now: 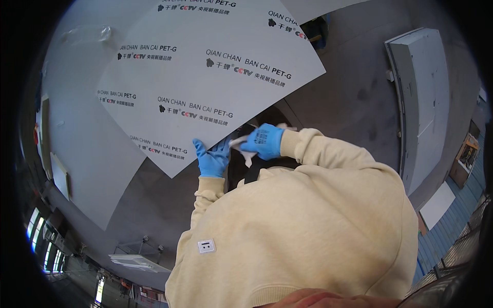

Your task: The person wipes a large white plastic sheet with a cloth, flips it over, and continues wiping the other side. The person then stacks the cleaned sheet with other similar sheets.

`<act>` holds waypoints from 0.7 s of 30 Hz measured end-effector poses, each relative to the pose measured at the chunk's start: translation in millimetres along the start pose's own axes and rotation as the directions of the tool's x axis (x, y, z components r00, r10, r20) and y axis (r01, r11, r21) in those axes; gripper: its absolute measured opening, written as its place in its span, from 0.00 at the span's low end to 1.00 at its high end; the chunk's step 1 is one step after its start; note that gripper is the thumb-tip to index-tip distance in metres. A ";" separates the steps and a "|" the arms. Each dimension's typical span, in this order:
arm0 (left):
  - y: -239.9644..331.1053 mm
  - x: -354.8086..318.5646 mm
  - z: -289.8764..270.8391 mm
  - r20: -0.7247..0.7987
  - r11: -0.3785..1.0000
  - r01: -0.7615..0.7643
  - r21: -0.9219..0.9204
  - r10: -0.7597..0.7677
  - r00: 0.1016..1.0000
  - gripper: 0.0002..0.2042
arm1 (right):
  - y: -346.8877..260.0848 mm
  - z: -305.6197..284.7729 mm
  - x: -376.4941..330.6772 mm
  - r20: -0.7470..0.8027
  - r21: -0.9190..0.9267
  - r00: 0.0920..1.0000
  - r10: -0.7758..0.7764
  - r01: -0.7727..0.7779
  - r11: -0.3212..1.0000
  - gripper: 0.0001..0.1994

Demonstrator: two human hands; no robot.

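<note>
A large white panel [190, 77] with printed marks spreads across the upper middle, one corner pointing toward me. My left hand [211, 160], in a blue glove, grips its near edge; the thumb lies over the printed face and the fingers run along the rim, partly hidden. Just to the right, my right hand [266, 142], also gloved in blue, is closed around a crumpled white cloth [248, 155]. The cloth hangs below the fingers beside the panel's edge.
Another pale sheet [77, 123] extends on the left beneath the printed panel. A long stack of white boards [426, 97] stands on the right. Behind me at lower left is a metal-framed rack [138, 262]. A white board [437, 205] lies at far right.
</note>
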State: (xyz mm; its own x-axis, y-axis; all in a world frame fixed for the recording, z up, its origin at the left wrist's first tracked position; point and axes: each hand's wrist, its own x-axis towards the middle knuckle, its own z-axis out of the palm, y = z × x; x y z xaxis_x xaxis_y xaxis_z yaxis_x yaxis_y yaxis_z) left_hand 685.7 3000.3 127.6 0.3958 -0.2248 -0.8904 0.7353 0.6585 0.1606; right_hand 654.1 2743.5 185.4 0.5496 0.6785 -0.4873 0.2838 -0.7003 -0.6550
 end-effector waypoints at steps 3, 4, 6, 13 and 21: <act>-7.3 -7.5 18.3 0.059 0.998 -0.029 -0.055 0.032 0.998 0.38 | 32.7 24.3 -68.4 0.230 0.411 0.928 0.292 -0.364 0.835 0.18; -8.8 -7.1 14.3 0.067 0.998 -0.042 -0.052 0.046 0.997 0.38 | 44.5 13.9 -98.4 0.125 0.537 0.932 0.341 -0.352 0.766 0.19; -8.4 -6.3 11.2 0.082 0.997 -0.042 -0.063 0.047 0.996 0.39 | 63.0 -10.1 -145.1 -0.112 0.801 0.850 0.515 -0.230 0.553 0.21; -8.6 -6.4 14.5 0.076 0.997 -0.042 -0.071 0.048 0.996 0.40 | 143.6 -35.0 -132.9 -0.651 0.746 -0.156 0.743 0.051 0.664 0.22; -10.1 -4.2 6.7 0.071 0.993 -0.029 -0.112 0.037 0.997 0.41 | 176.0 -88.1 -29.8 -0.853 0.473 -0.201 0.481 -0.689 0.550 0.22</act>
State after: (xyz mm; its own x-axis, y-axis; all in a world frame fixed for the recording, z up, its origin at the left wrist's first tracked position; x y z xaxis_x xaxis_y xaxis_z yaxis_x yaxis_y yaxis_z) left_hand 680.3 2989.8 132.6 0.4607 -0.2512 -0.8513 0.6574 0.7409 0.1372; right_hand 756.9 2580.6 135.5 0.6962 -0.6629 0.2755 -0.5940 -0.7475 -0.2973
